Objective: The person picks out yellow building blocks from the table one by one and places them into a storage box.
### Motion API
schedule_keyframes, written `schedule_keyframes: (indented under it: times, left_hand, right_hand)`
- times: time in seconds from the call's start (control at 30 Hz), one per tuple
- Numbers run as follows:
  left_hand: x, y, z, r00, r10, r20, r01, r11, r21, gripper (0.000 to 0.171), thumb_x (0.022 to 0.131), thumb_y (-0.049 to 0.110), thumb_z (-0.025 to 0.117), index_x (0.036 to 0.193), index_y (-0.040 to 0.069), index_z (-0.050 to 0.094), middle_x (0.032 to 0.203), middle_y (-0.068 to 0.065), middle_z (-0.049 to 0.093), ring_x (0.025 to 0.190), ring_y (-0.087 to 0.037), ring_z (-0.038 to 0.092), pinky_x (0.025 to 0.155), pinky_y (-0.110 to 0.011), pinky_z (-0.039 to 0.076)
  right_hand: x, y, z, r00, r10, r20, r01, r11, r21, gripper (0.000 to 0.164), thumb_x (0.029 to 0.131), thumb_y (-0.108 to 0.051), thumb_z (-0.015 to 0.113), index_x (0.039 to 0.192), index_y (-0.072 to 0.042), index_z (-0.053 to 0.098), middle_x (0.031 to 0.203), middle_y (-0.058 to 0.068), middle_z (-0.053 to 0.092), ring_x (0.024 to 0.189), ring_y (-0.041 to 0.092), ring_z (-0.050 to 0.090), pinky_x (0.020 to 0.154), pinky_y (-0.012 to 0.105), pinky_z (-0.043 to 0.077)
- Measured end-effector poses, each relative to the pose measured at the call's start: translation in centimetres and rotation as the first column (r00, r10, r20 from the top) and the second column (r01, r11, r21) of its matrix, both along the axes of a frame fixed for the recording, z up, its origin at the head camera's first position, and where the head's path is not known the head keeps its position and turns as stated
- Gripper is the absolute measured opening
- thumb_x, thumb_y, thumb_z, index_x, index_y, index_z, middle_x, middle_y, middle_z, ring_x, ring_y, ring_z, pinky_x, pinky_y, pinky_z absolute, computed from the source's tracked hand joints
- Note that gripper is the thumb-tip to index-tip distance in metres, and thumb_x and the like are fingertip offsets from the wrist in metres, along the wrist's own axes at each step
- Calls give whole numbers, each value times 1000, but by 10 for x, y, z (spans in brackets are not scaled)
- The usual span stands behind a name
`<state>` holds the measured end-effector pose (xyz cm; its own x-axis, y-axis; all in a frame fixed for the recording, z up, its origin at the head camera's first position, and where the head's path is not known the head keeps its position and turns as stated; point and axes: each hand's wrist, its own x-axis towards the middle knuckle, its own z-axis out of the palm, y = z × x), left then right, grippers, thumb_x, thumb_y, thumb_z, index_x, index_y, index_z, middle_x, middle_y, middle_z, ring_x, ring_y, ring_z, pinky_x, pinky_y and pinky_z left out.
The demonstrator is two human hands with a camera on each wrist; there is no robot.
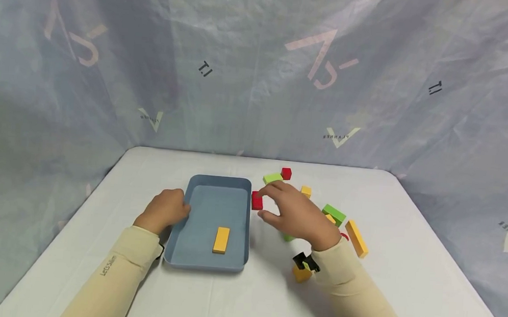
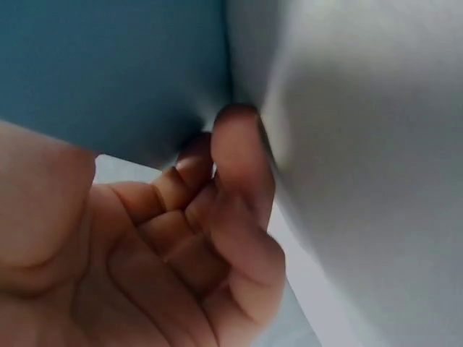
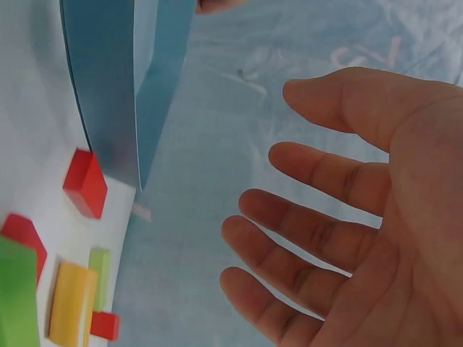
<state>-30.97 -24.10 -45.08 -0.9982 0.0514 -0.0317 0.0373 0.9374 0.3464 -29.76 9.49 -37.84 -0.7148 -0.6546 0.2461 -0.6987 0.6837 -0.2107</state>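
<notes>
My left hand (image 1: pixel 164 211) is at the left wall of a blue-grey tray (image 1: pixel 204 264) and grips it, its fingers curled in against the outer side in the left wrist view. Inside the tray lies one yellow block (image 1: pixel 220 240). My right hand (image 1: pixel 296 214) hovers just right of the tray, thumb and fingers spread with nothing between them, as the right wrist view also shows. Closest to its fingertips is a red block (image 1: pixel 257 202), beside the tray's right wall. The right hand and forearm partly cover several blocks behind and below them.
Beyond the right hand sit a light green block (image 1: pixel 272 178) and a small red cube (image 1: pixel 286 173). To its right are a green block (image 1: pixel 334 214) and a long yellow block (image 1: pixel 356 239). Another yellow block (image 1: pixel 301 274) lies by the right wrist. A printed curtain (image 1: pixel 249 104) hangs behind the white table (image 1: pixel 147 170).
</notes>
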Motion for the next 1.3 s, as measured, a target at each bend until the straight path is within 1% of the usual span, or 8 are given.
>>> schedule_keyframes:
  times: [0.1,0.23,0.37,0.6,0.8,1.0,1.13,1.3]
  left_hand:
    - [0,0,3,1000,20,19,-21,998,58,15,85,16,57,87,1,57,68,-10,52,57,-22,48,48,-36,41]
    - [0,1,4,999,32,41,-35,995,90,20,83,14,60,94,-3,57,72,-11,54,60,-23,49,49,-36,42]
    - [0,2,6,999,10,53,-15,995,95,28,81,10,60,102,-7,56,77,-12,56,63,-24,50,52,-36,43]
    - [-1,5,8,996,-70,64,62,992,110,32,79,1,57,107,-14,52,80,-16,56,65,-25,51,55,-37,47]
    - [0,9,11,993,-81,82,73,993,87,34,80,-3,55,110,-18,49,86,-21,57,70,-26,55,58,-40,51]
    - [1,8,9,992,-85,90,76,993,93,38,81,-4,53,114,-19,46,93,-26,57,74,-27,55,62,-43,53]
    - [1,7,7,992,-94,89,86,992,91,37,80,-4,53,114,-19,47,92,-25,57,73,-26,55,62,-42,52]
    - [1,9,9,992,-103,74,97,992,86,37,80,-4,53,114,-19,47,91,-25,57,72,-26,54,61,-41,52]
  right_hand:
    - [-4,6,2,1000,-10,-8,10,1000,-6,33,86,-36,65,116,-23,57,120,-5,51,104,9,44,83,37,48]
    - [-11,14,1,998,-57,-22,57,998,6,33,85,-31,64,116,-19,58,117,-3,52,98,11,47,82,38,49]
    - [-19,21,-2,991,-133,0,133,991,21,32,86,-31,62,115,-19,58,115,-4,52,95,11,47,82,38,49]
    - [-29,32,-13,969,-240,56,237,970,56,36,85,-31,62,118,-16,59,118,-1,52,98,13,48,86,40,48]
    - [-36,38,-21,961,-270,67,265,962,71,36,85,-28,62,119,-14,59,120,3,53,95,16,50,84,42,48]
    - [-43,43,-25,949,-306,73,301,951,76,35,85,-27,62,117,-15,60,120,5,54,94,17,50,83,43,49]
    - [-48,44,-29,940,-329,89,321,943,94,36,84,-27,63,117,-13,61,120,7,55,94,17,50,85,44,48]
    - [-52,46,-34,931,-351,96,342,934,102,37,83,-28,66,116,-13,61,118,7,55,92,18,50,85,45,48]
